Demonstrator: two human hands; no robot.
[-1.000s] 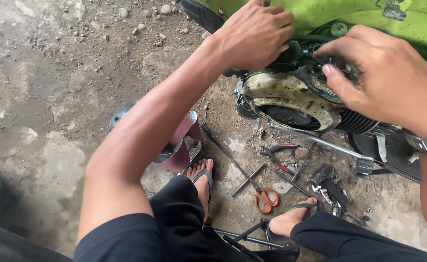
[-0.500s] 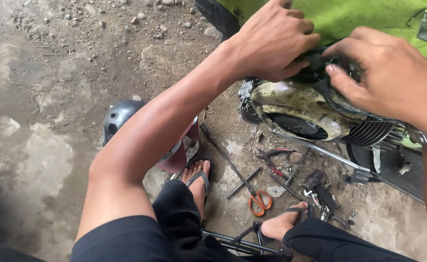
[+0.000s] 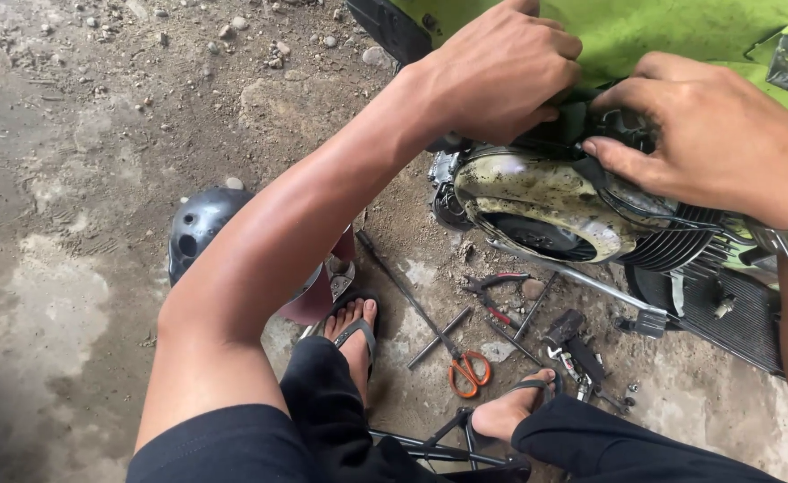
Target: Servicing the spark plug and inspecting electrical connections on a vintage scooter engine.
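Grimy cream metal: engine fan cover (image 3: 546,201) on lime-green scooter (image 3: 680,36) — left hand (image 3: 501,76) curled over its top edge, right hand (image 3: 707,143) gripping its right side. Best eased off evenly, both sides together — orange-handled scissors (image 3: 467,371) below.

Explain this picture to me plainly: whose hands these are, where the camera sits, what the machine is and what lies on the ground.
The camera sits on a person's head and looks down, so both arms are that person's own. The left hand and the right hand press on the top of a dirty engine housing with black cooling fins, under a bright green body panel of what looks like a scooter. Neither hand holds a loose tool.

Below, on the rough concrete ground, lie orange-handled scissors, red-handled pliers, a long thin rod and small dark parts. A black helmet lies at left. The person's feet in sandals show at the bottom.
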